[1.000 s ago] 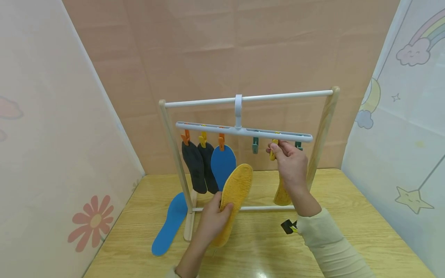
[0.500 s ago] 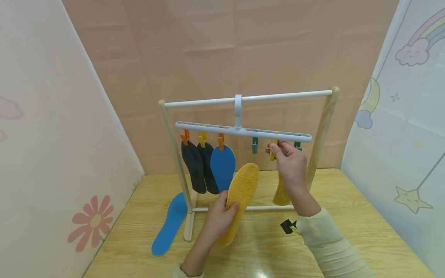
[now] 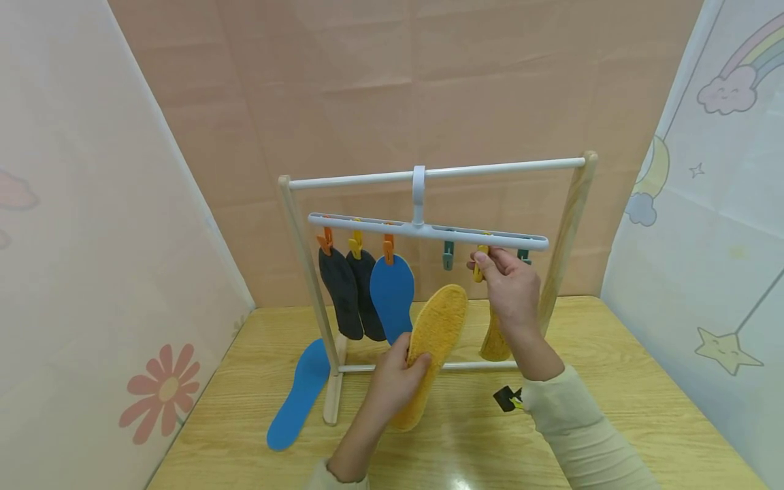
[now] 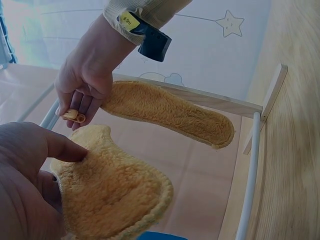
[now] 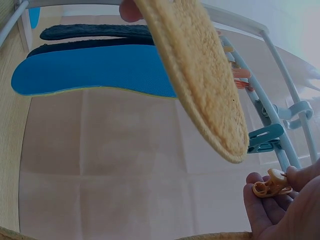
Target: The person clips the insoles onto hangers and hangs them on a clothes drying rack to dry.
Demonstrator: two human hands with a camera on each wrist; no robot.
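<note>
Head view: a wooden-framed rack (image 3: 569,224) stands on a table (image 3: 612,408), with a white clip hanger (image 3: 429,233) hooked on its top bar. Two dark insoles (image 3: 349,292) and a blue insole (image 3: 393,292) hang from orange and yellow clips on the hanger's left half. The left hand (image 3: 398,384) grips a yellow fleece insole (image 3: 435,340) by its lower part, toe raised towards the hanger, between the blue insole and the right hand. The right hand (image 3: 511,289) pinches a yellow clip (image 3: 480,264) between thumb and fingers. A second fleece insole (image 3: 496,344) hangs behind that wrist; another blue insole (image 3: 300,395) lies on the table by the rack's left post.

Left wrist view: the left thumb presses the held fleece insole (image 4: 110,195), which curls under the grip. The right hand (image 4: 85,85) holds the clip (image 4: 74,116) just above it.

Right wrist view: the insole's toe (image 5: 220,130) sits near the clip (image 5: 271,186) but not touching it; a green clip (image 5: 265,140) hangs beside.

Risk, as a judgement: the soft insole may bend away or slip out if the clip catches only its fluffy edge, and tugging the clip could swing the hanger.
</note>
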